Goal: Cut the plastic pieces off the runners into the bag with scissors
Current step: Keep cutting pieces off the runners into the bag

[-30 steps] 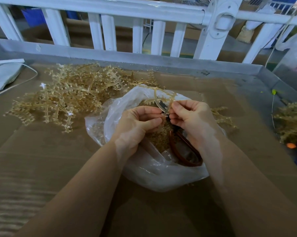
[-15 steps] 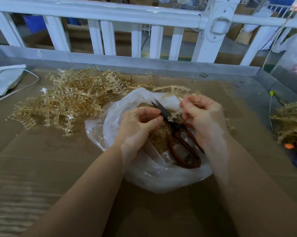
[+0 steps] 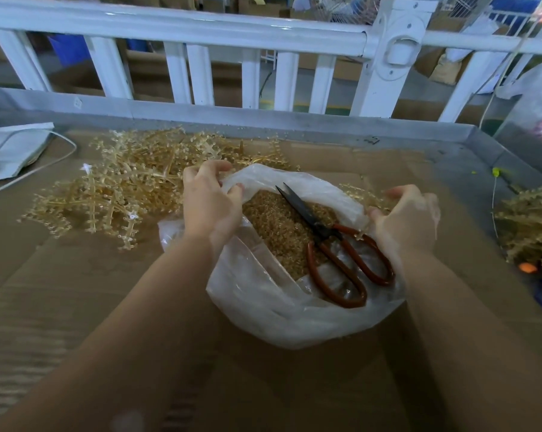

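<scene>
Bag (image 3: 282, 313) sits open on the worktop (image 3: 76, 291), full of cut amber pieces (image 3: 276, 219), scissors (image 3: 332, 244) lying on top.

We see the scissors blades closed, tips pointing up-left and away, red loop handles toward us at the right; long axis diagonal. Left hand (image 3: 207, 204) grip pinches the bag's far-left rim; right hand (image 3: 403, 219) grip is curled at the right rim, but we can't tell what it holds. Uncut runners (image 3: 114, 188) heaped left of the bag, more runners (image 3: 528, 222) at the right edge. Worktop is cardboard-lined with a grey raised lip; white railing (image 3: 201, 32) behind.
</scene>
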{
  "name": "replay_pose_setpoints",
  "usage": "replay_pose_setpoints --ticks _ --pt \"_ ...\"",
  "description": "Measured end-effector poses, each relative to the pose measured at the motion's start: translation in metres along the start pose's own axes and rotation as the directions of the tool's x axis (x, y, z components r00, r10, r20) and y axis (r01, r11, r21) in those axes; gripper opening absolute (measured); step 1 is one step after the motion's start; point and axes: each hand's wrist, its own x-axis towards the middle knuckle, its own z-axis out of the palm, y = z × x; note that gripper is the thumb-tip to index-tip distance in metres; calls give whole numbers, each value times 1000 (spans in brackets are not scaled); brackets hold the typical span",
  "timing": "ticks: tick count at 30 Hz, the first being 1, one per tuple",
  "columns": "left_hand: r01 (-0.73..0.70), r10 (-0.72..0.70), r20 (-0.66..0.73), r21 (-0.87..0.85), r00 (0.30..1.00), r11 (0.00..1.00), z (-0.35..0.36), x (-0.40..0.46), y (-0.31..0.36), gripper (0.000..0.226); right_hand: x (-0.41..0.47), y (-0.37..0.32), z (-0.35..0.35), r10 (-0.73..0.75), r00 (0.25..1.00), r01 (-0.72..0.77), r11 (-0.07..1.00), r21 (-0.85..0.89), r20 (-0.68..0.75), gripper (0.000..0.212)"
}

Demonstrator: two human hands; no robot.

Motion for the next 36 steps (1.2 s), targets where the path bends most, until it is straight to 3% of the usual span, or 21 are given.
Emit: replay_pose_setpoints --ticks 5,9,11,14,18,21,24,28,30,36 --pt "125 -137 151 85 979 988 3 7 1 52 -15 -12 1 -208 953 198 978 -64 -222 40" --pt "188 -199 175 79 964 979 3 20 2 75 -23 -28 1 -347 900 333 938 -98 -265 34" --pt "252 -256 173 45 951 967 2 28 1 81 -26 -34 2 -383 901 367 923 -114 -202 31" --pt "351 -340 172 -32 924 936 2 35 0 78 -27 -36 6 -436 900 430 886 -174 7 38" --pt "415 -362 216 -299 907 859 3 38 -6 70 -22 -33 7 -280 898 379 885 -271 340 60" --pt "441 -391 205 -458 897 772 2 35 -7 63 -15 -24 7 -331 885 430 851 -302 326 49" --pt "371 -376 112 -562 920 740 4 29 -2 41 -8 -15 6 -395 891 449 841 -301 225 33" --pt "219 -272 -16 -549 962 806 3 18 7 14 3 -2 2 -333 931 366 839 -402 151 23" --pt "176 -204 12 -557 979 812 2 10 12 4 4 5 -1 -254 956 292 831 -473 144 22" --pt "60 41 227 -420 973 906 6 -10 18 18 2 9 -7 -148 974 220 809 -546 172 25"
